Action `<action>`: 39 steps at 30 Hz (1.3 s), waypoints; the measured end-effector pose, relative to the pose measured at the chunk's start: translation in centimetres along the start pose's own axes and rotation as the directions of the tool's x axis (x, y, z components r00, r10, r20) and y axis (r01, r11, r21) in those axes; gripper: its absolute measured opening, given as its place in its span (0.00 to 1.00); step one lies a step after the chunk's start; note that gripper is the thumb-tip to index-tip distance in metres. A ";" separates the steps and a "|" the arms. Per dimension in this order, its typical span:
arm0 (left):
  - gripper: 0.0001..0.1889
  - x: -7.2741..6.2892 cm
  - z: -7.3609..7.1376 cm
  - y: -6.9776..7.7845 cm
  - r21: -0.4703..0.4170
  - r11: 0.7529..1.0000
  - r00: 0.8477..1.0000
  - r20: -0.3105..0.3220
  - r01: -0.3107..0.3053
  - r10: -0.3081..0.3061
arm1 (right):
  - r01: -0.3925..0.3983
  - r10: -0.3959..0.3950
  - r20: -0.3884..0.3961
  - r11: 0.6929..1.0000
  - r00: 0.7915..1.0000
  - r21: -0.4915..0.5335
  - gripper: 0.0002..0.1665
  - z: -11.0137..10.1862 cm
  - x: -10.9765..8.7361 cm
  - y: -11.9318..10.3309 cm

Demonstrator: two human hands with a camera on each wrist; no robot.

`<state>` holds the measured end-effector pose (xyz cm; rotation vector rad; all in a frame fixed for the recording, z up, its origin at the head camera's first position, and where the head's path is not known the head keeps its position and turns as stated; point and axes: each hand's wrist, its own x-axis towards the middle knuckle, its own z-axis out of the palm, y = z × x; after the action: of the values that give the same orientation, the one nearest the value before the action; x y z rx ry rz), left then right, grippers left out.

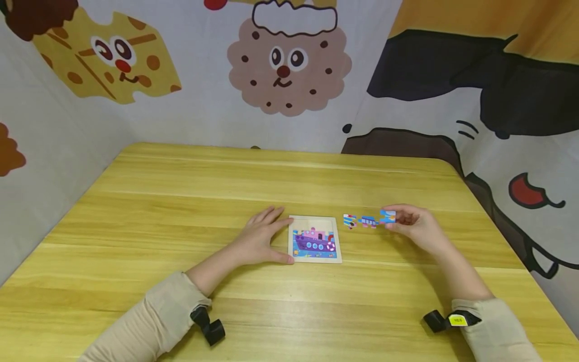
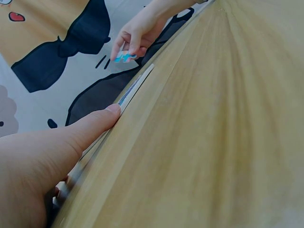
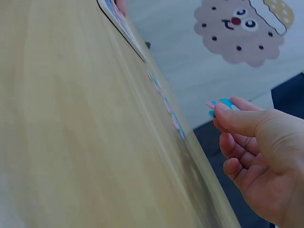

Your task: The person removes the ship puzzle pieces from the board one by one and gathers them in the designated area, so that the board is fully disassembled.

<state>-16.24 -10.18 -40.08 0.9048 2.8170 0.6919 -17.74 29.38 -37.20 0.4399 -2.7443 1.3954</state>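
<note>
A small square jigsaw puzzle board (image 1: 316,260) with a pale frame lies on the table, showing a pink and purple boat. Its upper strip is bare of picture. At the board's left edge is my left hand (image 1: 260,239), fingers spread, thumb (image 2: 102,121) touching the lower left corner and index finger near the upper left one. My right hand (image 1: 418,226) pinches a blue puzzle piece (image 1: 387,216) between thumb and fingers, raised above the table in the right wrist view. Between the board and that hand lie two loose puzzle pieces, one striped (image 1: 350,220), one blue (image 1: 368,221).
The wooden table (image 1: 181,176) extends around the board on every side. Behind it hangs a curtain (image 1: 199,120) printed with cartoon food faces. Black straps with small devices (image 1: 208,327) sit on both sleeves.
</note>
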 end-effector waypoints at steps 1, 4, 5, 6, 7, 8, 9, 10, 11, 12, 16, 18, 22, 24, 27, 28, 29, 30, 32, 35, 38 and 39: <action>0.54 0.0 0.0 0.0 0.001 1.000 1.000 0.000 -0.001 0.001 | -0.003 0.003 -0.001 1.000 1.000 -0.009 0.23 -0.2 0.0 0.2; 0.54 0.0 0.0 0.0 0.003 1.000 1.000 0.000 0.000 0.000 | -0.012 0.012 -0.001 0.999 1.000 -0.037 0.22 -0.4 0.0 0.7; 0.54 -0.1 0.0 0.0 0.004 1.000 1.000 0.000 0.000 0.000 | -0.014 0.014 -0.001 0.999 1.000 -0.045 0.21 -0.5 0.0 0.9; 0.54 -0.1 0.0 0.0 0.003 1.000 1.000 0.000 0.001 -0.001 | -0.018 0.018 -0.002 0.998 1.000 -0.053 0.21 -0.5 0.0 1.1; 0.54 -0.1 0.0 0.0 0.002 1.000 1.000 0.000 0.002 -0.002 | -0.020 0.020 0.000 0.998 1.000 -0.060 0.21 -0.5 0.0 1.2; 0.54 -0.1 0.1 0.0 0.001 1.000 1.000 0.001 0.002 -0.002 | -0.021 0.022 0.002 0.998 1.000 -0.066 0.21 -0.5 0.0 1.3; 0.54 -0.1 0.1 0.0 -0.001 1.000 1.000 0.001 0.003 -0.003 | -0.023 0.024 0.004 0.997 1.000 -0.073 0.21 -0.4 0.0 1.4; 0.54 -0.1 0.0 0.0 -0.003 1.000 1.000 0.001 0.004 -0.004 | -0.024 0.024 0.005 0.996 1.000 -0.080 0.21 -0.4 -0.1 1.5; 0.54 -0.1 0.0 0.0 -0.004 1.000 1.000 0.001 0.004 -0.004 | -0.023 0.023 0.007 0.996 1.000 -0.086 0.21 -0.4 -0.1 1.6; 0.54 -0.1 0.0 0.0 -0.005 1.000 1.000 0.001 0.004 -0.004 | -0.023 0.024 0.008 0.996 1.000 -0.089 0.20 -0.4 -0.1 1.6; 0.54 -0.1 0.0 0.1 -0.007 1.000 1.000 0.001 0.003 -0.003 | -0.018 0.019 0.009 0.995 1.000 -0.101 0.19 -0.3 0.0 1.9; 0.54 -0.1 0.0 0.1 -0.007 1.000 1.000 0.002 0.003 -0.003 | -0.019 0.020 0.009 0.994 1.000 -0.110 0.19 -0.3 0.0 2.0; 0.54 0.0 0.0 0.1 -0.008 1.000 1.000 0.006 0.005 -0.005 | -0.021 0.022 0.006 0.991 1.000 -0.134 0.19 -0.2 0.1 2.3; 0.54 0.0 0.0 0.1 -0.007 1.000 1.000 0.008 0.008 -0.008 | -0.021 0.021 -0.001 0.990 1.000 -0.140 0.19 -0.2 0.2 2.4; 0.54 0.0 0.0 0.1 -0.005 1.000 1.000 0.008 0.010 -0.010 | -0.020 0.019 -0.009 0.986 1.000 -0.164 0.19 -0.1 0.3 2.6; 0.54 0.0 0.0 0.1 -0.005 1.000 1.000 0.008 0.011 -0.011 | -0.018 0.017 -0.011 0.984 1.000 -0.177 0.19 -0.1 0.3 2.7; 0.54 -0.1 -0.1 0.1 -0.005 1.000 1.000 0.008 0.011 -0.011 | -0.016 0.014 -0.011 0.982 1.000 -0.190 0.19 -0.1 0.4 2.8; 0.54 -0.1 -0.1 0.1 -0.004 1.000 1.000 0.008 0.011 -0.011 | -0.013 0.011 -0.011 0.978 1.000 -0.208 0.19 -0.1 0.4 2.9; 0.54 -0.1 -0.1 0.1 -0.002 1.000 1.000 0.007 0.007 -0.007 | -0.007 0.006 -0.007 0.972 1.000 -0.234 0.19 -0.1 0.5 3.0; 0.54 -0.1 -0.2 0.2 0.002 1.000 1.000 0.008 0.006 -0.006 | 0.011 -0.009 0.010 0.958 1.000 -0.285 0.18 -0.1 0.5 3.0; 0.54 -0.1 -0.3 0.3 0.003 1.000 1.000 0.011 0.012 -0.012 | 0.018 -0.008 0.032 0.947 0.999 -0.320 0.18 -0.2 0.4 2.8; 0.54 -0.2 -0.3 0.3 0.001 1.000 1.000 0.010 0.012 -0.012 | 0.017 -0.004 0.040 0.943 0.999 -0.331 0.18 -0.2 0.4 2.8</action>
<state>-16.03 -10.17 -39.73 0.8878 2.8122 0.6822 -18.90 31.01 -39.18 0.4643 -2.9213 0.8998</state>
